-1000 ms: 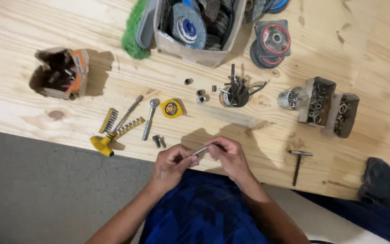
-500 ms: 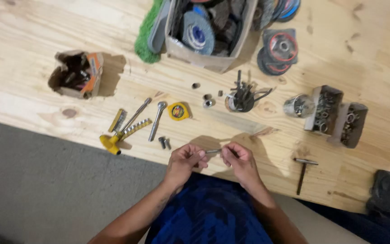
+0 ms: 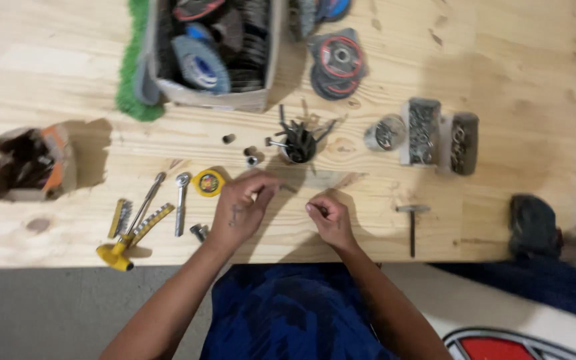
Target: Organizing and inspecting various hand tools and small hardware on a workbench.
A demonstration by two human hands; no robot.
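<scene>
My left hand [image 3: 240, 208] hovers over the wooden tabletop [image 3: 501, 80] and pinches a short thin metal pin [image 3: 284, 189] that points right, toward a cup of dark bits [image 3: 298, 143]. My right hand [image 3: 329, 219] is a short way to its right, near the table's front edge. Its fingertips are pinched together, and anything between them is too small to make out. A yellow tape measure [image 3: 208, 181] and a small wrench [image 3: 180, 202] lie just left of my left hand.
At the back stand a cardboard box of abrasive discs [image 3: 215, 57] and a stack of discs [image 3: 335, 60]. Containers of nuts and washers [image 3: 425, 133] are on the right. A T-shaped tool [image 3: 412, 227], a dark cloth [image 3: 531, 223], a yellow-handled tool [image 3: 118, 253] and a torn box [image 3: 28, 163] lie around.
My hands held the thin pin between them and have now come apart. The left hand keeps the pin and has moved up toward the cup. The camera has shifted closer.
</scene>
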